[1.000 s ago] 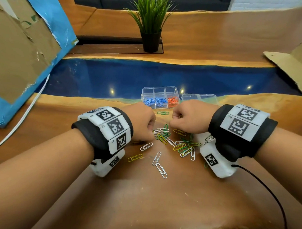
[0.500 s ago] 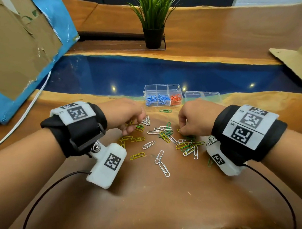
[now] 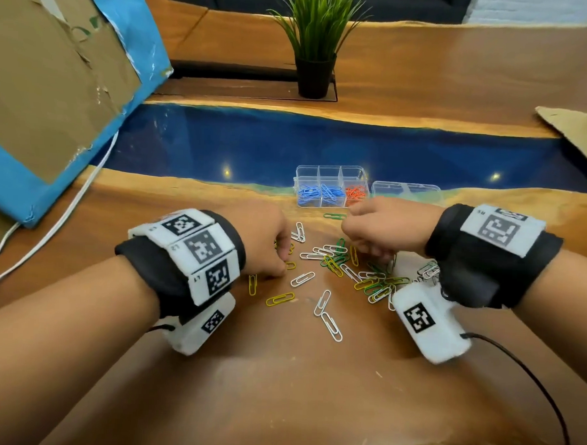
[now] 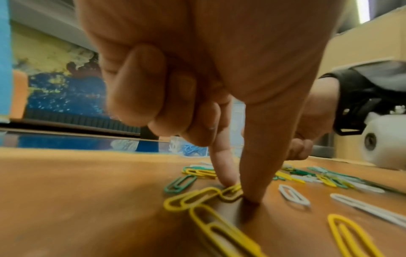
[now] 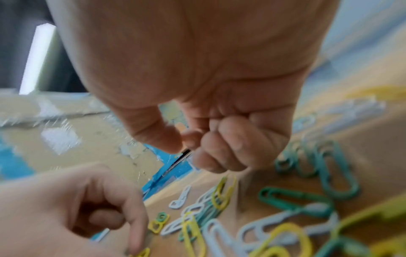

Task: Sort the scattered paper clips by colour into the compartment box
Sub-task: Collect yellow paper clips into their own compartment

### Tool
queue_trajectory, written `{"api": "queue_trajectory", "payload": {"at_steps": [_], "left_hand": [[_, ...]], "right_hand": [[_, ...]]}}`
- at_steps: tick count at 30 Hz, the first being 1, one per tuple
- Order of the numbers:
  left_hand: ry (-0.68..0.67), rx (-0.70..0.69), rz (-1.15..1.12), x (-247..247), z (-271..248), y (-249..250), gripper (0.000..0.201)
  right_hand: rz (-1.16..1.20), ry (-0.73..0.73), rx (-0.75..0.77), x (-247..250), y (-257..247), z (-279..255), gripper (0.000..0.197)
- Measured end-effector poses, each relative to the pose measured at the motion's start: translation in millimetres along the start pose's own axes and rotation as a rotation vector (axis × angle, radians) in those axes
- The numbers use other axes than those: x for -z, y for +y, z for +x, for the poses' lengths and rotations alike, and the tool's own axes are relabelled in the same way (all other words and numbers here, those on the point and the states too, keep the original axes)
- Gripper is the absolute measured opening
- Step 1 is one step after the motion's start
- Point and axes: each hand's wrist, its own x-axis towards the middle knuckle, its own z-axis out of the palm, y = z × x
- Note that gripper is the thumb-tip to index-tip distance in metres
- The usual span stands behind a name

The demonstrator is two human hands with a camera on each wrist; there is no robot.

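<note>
**Right hand leaves the pile, left settles on a yellow clip**

Wooden desk (image 3: 279, 388) with a blue resin band beyond both hands. The clear compartment box (image 3: 330, 172) sits ahead of the right hand (image 3: 378, 232), just past its knuckles. Blue clips (image 3: 319, 193) fill two front cells and orange clips (image 3: 354, 193) the third.

Half a second ago the right hand was down on the heap. Now it is raised and carried forward toward the box. Its grip is clenched, thumb against forefinger, but blur hides whether a clip is in it. My guess is a drop-off is coming.

The left hand (image 3: 265, 241) has rolled knuckles-up. Its thumb and forefinger pinch a yellow paper clip (image 4: 230, 192) that lies flat on the desk; the other fingers are curled.

Scattered clips (image 3: 337, 257), white, green and yellow, lie between the two grips. One green clip (image 3: 334, 216) lies apart, just short of the box. No cell shows these colours yet.

Writing: the left wristband carries "L1" and "L2" beside its square codes. The right band's tags are too soft to read.
</note>
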Motion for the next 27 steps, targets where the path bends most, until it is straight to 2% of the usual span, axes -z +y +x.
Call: {"api": "queue_trajectory", "payload": {"at_steps": [2,5,7,10,14,17,19,22,24,27], "left_hand": [[0.000,-0.001,0.011,1.0,0.8,1.2,0.008],[-0.019,-0.009,0.021,1.3,0.6,4.1,0.005],[-0.041,-0.019,0.001,0.9,1.0,5.8,0.011],[-0.055,-0.019,-0.036,-0.3,2.5,5.0,0.014],[0.001,0.003,-0.173,2.2,3.5,1.1,0.024],[-0.006,0.035,-0.375,8.0,6.5,0.3,0.031],[-0.040,0.070,-0.626,11.0,9.8,1.8,0.026],[-0.057,0.115,-0.960,13.5,18.6,4.0,0.023],[-0.088,0.140,-1.102,16.2,22.7,4.9,0.022],[-0.110,0.173,-1.216,20.0,27.9,3.5,0.024]], "right_hand": [[0.073,-0.006,-0.006,-1.2,-1.1,-0.1,0.021],[-0.153,0.123,0.045,-1.0,-1.1,2.5,0.017],[-0.311,0.157,0.063,-1.0,-3.7,0.4,0.018],[-0.464,0.151,0.045,-2.7,-6.6,-5.7,0.025],[-0.563,0.106,0.114,-2.0,-5.0,-9.1,0.014],[-0.610,0.103,0.182,-3.5,-2.9,-7.2,0.009],[-0.648,0.098,0.223,-6.3,-1.5,-5.1,0.007],[-0.689,0.060,0.232,-8.6,1.0,-3.0,0.017],[-0.696,0.021,0.220,-8.2,3.2,-1.0,0.022],[-0.636,-0.042,0.197,-3.1,4.6,-0.7,0.017]]}}
